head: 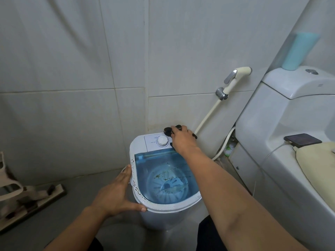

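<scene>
A small white washing machine [168, 208] stands on the bathroom floor, its blue tub [168, 180] open and holding dark specks of dirt. A white dial [162, 141] sits on the back panel. My left hand [116, 194] rests flat against the machine's left rim, fingers straight. My right hand [182, 140] reaches over the back right corner and grips a black object [167, 131] there; what the object is cannot be made out.
A white toilet [282, 142] stands at the right, with a phone [302, 140] on a cable and a cream cloth [319, 163] on its lid. A bidet sprayer [233, 80] hangs on the tiled wall. A beige floor tool [27, 198] lies at the left.
</scene>
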Demonstrator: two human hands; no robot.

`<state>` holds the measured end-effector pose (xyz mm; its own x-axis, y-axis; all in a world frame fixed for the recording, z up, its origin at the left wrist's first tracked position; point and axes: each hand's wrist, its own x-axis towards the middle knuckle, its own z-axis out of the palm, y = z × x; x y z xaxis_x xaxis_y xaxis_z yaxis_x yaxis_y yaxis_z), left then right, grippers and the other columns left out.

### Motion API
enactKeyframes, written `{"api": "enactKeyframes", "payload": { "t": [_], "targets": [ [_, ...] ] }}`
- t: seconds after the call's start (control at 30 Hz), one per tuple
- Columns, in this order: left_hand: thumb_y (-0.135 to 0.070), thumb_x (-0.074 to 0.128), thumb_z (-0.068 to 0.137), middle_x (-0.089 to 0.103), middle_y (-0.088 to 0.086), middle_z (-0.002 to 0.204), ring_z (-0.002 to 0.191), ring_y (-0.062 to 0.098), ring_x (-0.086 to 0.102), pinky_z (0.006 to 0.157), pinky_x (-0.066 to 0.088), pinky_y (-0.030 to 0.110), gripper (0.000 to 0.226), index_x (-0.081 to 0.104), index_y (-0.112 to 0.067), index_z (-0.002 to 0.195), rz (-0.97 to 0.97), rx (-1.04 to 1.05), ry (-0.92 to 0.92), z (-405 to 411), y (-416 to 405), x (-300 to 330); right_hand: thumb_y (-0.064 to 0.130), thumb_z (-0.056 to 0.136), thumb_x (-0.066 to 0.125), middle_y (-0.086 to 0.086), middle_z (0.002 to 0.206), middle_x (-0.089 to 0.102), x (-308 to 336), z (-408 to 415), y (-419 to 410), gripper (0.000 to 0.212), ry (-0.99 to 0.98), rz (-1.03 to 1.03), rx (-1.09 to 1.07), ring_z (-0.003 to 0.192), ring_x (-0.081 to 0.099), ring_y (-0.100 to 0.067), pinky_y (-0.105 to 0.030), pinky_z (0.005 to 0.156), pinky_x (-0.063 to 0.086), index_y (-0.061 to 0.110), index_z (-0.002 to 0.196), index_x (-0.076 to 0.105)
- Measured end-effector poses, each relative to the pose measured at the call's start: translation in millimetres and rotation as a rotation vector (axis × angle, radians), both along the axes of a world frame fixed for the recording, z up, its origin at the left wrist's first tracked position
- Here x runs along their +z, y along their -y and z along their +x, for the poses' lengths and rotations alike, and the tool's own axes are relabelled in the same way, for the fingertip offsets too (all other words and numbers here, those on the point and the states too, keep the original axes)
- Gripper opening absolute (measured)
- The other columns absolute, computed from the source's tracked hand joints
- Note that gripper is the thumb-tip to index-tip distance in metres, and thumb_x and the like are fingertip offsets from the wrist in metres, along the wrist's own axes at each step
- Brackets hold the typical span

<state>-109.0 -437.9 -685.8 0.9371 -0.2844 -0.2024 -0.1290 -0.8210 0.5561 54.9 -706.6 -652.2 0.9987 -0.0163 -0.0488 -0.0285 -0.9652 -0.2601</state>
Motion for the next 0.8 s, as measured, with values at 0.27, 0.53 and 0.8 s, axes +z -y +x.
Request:
{"api": "enactKeyframes", "payload": {
  "t": [0.27,0.53,0.8],
  "targets": [
    [-0.099,0.075,0.043,-0.008,-0.022,0.175,0.161,0.0,0.001,0.13,0.024,0.033,0.164,-0.009,-0.037,0.169,-0.036,0.007,-0.003,-0.7,-1.0,-3.9,0.033,0.104,0.042,-0.012,0.152,0.037,-16.5,-41.9,8.8,0.043,0.071,-0.021,0.068,0.136,0.035,-0.036,-0.055,0.109,0.037,0.024,0.145,0.047],
    [-0.088,0.089,0.036,-0.001,-0.039,0.168,0.153,-0.006,0.015,0.122,0.041,0.039,0.166,-0.02,-0.06,0.158,-0.172,0.011,-0.017,-5.8,5.8,-7.2,0.046,0.106,0.033,-0.012,0.163,0.028,-23.5,-56.3,14.8,0.052,0.13,0.064,0.067,0.15,0.019,-0.034,-0.056,0.121,0.021,0.025,0.153,0.038],
    [-0.074,0.098,0.04,0.025,-0.057,0.151,0.147,-0.008,0.033,0.116,0.045,0.035,0.159,-0.009,-0.067,0.157,-0.268,0.036,-0.025,11.9,3.1,-5.2,0.047,0.104,0.04,-0.009,0.156,0.036,-15.5,-15.4,15.7,0.051,0.053,0.133,0.045,0.135,0.036,-0.037,-0.052,0.11,0.04,0.027,0.15,0.045]
  ]
}}
